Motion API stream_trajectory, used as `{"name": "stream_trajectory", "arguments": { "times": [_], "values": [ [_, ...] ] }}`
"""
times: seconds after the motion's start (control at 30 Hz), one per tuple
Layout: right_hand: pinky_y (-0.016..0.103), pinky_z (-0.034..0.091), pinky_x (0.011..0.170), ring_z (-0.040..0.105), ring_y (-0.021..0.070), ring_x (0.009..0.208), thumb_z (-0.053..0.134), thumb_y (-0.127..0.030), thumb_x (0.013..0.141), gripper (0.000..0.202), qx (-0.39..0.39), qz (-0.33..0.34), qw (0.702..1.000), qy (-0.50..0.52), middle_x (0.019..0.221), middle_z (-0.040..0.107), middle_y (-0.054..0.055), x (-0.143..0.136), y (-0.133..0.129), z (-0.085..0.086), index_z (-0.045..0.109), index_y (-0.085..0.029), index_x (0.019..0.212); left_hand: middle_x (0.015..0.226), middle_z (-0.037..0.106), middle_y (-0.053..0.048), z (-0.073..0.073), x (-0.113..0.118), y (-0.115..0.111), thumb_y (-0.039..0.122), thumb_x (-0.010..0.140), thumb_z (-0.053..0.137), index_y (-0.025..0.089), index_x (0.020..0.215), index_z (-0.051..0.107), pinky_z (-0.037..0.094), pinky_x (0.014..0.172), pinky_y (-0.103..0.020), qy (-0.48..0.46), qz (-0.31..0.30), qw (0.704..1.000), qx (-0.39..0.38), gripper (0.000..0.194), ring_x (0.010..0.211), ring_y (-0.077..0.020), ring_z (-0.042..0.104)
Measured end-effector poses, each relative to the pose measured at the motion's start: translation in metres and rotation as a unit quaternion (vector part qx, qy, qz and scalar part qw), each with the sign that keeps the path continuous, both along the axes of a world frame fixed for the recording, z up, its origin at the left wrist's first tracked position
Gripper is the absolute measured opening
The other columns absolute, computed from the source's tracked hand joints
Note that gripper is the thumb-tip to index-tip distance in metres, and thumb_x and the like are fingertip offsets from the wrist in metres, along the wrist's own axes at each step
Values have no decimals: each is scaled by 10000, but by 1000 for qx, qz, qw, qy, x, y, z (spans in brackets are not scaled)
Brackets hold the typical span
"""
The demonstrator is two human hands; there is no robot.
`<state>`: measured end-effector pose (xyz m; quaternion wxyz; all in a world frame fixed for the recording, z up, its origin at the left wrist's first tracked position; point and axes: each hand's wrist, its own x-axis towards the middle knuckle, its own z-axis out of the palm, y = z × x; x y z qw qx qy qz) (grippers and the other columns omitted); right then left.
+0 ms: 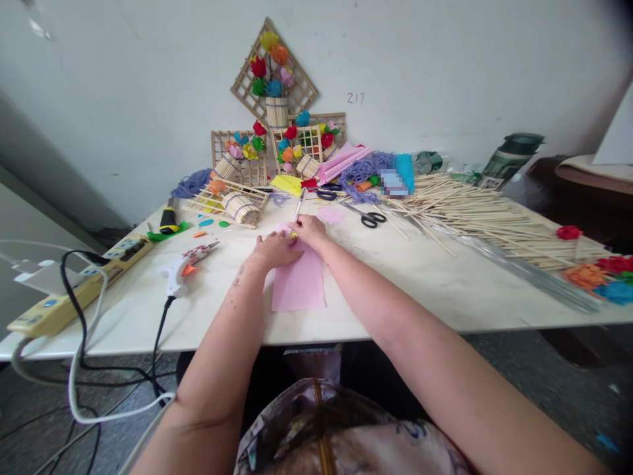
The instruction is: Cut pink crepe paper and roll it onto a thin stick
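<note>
A pink paper sheet [299, 284] lies on the white table in front of me, its far end under my hands. My left hand [277, 251] rests on the sheet's upper left part with its fingers spread. Beside it my right hand [311, 231] is closed round a white pen [299, 204], which stands tilted with its upper end pointing away from me. A small yellow piece [293, 235] shows between the two hands. The pen's lower end is hidden by my fingers.
At the left are a glue gun [175, 276], a power strip [93, 280] and cables. Scissors [372, 219], purple yarn [363, 173] and many wooden sticks [475, 211] lie to the right. Lattice panels with paper flowers [274, 66] stand against the wall.
</note>
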<state>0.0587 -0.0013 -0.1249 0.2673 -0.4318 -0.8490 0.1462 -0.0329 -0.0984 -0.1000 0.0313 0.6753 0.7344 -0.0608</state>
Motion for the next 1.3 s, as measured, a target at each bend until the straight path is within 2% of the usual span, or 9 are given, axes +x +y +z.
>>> {"name": "stream_trajectory", "arguments": {
  "times": [0.23, 0.5, 0.7, 1.3],
  "values": [
    [208, 378, 622, 594, 133, 734, 435, -497, 816, 371, -4, 9, 1000, 25, 826, 683, 23, 1, -2, 2, 666, -212, 869, 1402, 342, -78, -2, -2, 1, 624, 767, 285, 331, 1283, 402, 219, 971, -591, 2, 2, 1000, -5, 606, 1253, -304, 312],
    [205, 377, 628, 592, 135, 747, 455, -507, 802, 365, -9, 27, 1000, 3, 826, 684, 14, 2, -5, 4, 672, -232, 904, 1448, 263, -68, -2, -2, 1, 631, 774, 253, 339, 1329, 335, 148, 971, -636, 9, 7, 1000, -28, 633, 1294, -332, 230],
    [209, 374, 615, 595, 139, 737, 443, -547, 793, 394, -6, 31, 999, -10, 820, 687, 17, 1, -5, 3, 670, -240, 888, 1440, 268, -99, -2, 1, -1, 619, 786, 225, 300, 1332, 344, 141, 972, -634, 26, 11, 999, -31, 644, 1288, -351, 238],
    [213, 372, 627, 600, 143, 777, 402, -559, 813, 430, -1, 37, 999, -26, 867, 690, 29, 1, -6, 5, 664, -230, 905, 1425, 285, -111, -5, 0, 1, 604, 793, 232, 284, 1333, 336, 152, 955, -652, 27, 5, 999, -27, 636, 1268, -356, 264]
  ]
}}
